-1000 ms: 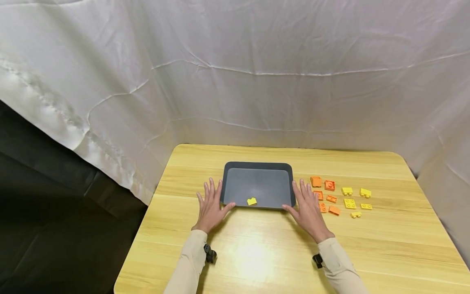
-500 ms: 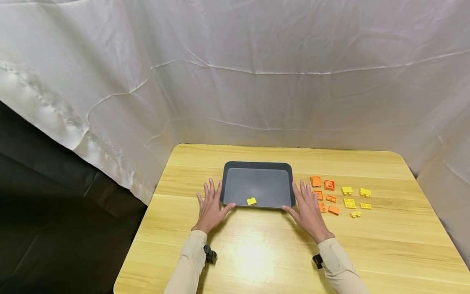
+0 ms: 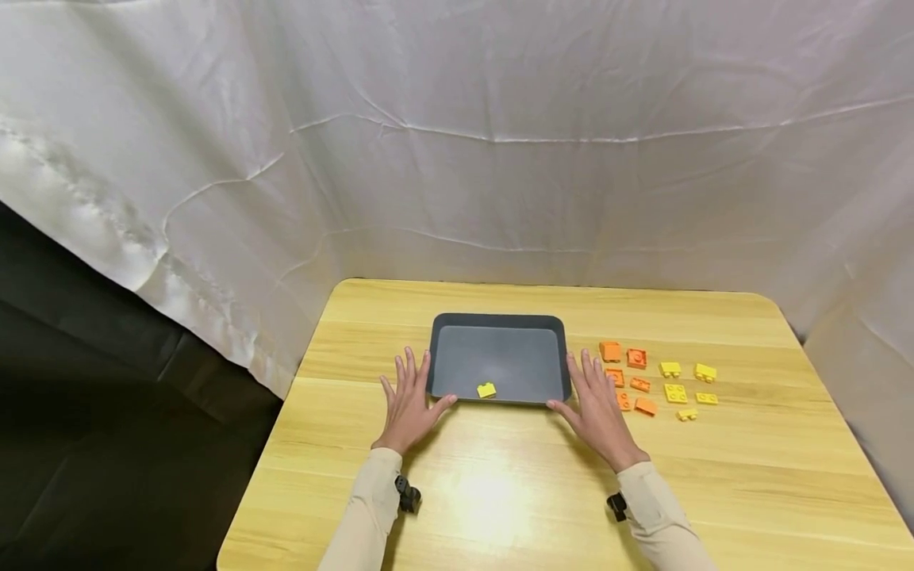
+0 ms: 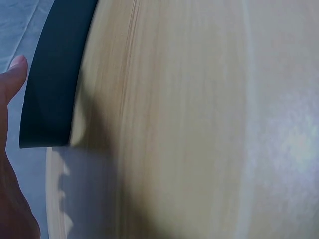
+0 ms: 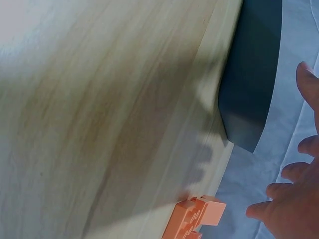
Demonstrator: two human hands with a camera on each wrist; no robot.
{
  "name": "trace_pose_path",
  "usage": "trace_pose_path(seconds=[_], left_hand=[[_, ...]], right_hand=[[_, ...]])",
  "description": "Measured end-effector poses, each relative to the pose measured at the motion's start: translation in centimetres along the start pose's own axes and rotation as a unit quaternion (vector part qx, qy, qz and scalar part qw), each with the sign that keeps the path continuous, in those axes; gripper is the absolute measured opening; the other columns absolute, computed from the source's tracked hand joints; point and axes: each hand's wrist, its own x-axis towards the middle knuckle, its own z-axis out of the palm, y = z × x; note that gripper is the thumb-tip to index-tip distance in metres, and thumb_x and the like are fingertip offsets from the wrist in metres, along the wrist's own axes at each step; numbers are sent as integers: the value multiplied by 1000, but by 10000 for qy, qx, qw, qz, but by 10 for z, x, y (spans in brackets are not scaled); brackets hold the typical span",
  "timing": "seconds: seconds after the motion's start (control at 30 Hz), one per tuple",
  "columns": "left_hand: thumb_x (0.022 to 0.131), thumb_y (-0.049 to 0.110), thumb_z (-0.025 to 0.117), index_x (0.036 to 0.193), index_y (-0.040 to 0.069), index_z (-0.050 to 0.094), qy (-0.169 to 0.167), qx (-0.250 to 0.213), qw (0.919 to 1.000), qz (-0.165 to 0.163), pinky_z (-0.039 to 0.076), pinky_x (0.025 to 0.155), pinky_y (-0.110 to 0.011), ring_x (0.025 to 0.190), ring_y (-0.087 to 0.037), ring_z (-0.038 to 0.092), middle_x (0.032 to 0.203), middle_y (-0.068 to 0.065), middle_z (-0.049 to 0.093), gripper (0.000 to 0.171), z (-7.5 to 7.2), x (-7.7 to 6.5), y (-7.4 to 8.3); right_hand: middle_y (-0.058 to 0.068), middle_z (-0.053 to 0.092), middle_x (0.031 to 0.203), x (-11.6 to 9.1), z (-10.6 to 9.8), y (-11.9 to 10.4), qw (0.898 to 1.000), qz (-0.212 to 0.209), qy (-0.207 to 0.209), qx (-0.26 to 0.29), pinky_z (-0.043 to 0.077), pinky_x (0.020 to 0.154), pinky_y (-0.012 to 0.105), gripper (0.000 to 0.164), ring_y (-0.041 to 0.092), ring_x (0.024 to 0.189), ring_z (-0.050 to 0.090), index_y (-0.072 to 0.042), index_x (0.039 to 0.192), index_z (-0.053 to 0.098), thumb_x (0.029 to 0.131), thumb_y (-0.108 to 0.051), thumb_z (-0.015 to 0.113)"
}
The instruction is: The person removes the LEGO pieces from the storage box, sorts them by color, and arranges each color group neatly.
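A shallow dark grey tray (image 3: 500, 357) lies on the wooden table in the head view, with one yellow toy brick (image 3: 486, 390) near its front edge. My left hand (image 3: 410, 408) is at the tray's left front corner, fingers straight and spread, thumb towards the front rim. At the right front corner my right hand (image 3: 598, 412) mirrors it, also with spread fingers. Neither hand grips anything. In the left wrist view the thumb (image 4: 16, 74) shows beside the tray's wall (image 4: 55, 74). Fingers of the right hand (image 5: 294, 204) appear beyond the tray's corner in the right wrist view.
Several orange bricks (image 3: 637, 358) lie on the table just right of my right hand, which partly covers a few. Further right are several yellow bricks (image 3: 674, 393). A pale curtain (image 3: 485, 190) hangs behind the table (image 3: 771, 444), and black cloth (image 3: 128, 428) at its left.
The head view has shifted slightly, so table, tray and bricks appear a little further left. Both hands keep the same spread pose at the tray's corners.
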Motion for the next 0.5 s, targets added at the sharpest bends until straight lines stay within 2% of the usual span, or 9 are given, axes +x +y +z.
trace_pose_path(seconds=[0.27,0.5], left_hand=[[97,53,66,168,10,12,8,-23,10000,-24,-9,115,-80,156,-43,-12,171,-21,-11,99,-2,-1,1],[97,52,68,168,8,11,-24,-137,9999,-29,-7,114,-82,156,-47,-5,170,-24,-10,101,0,-1,-1]], right_hand=[[36,13,165,-1,4,0,9999,11,-115,95,11,120,76,95,56,151,12,3,162,25,93,-33,80],[34,12,166,-2,4,-2,9999,-13,-116,122,10,121,74,95,55,152,12,3,163,25,93,-32,79]])
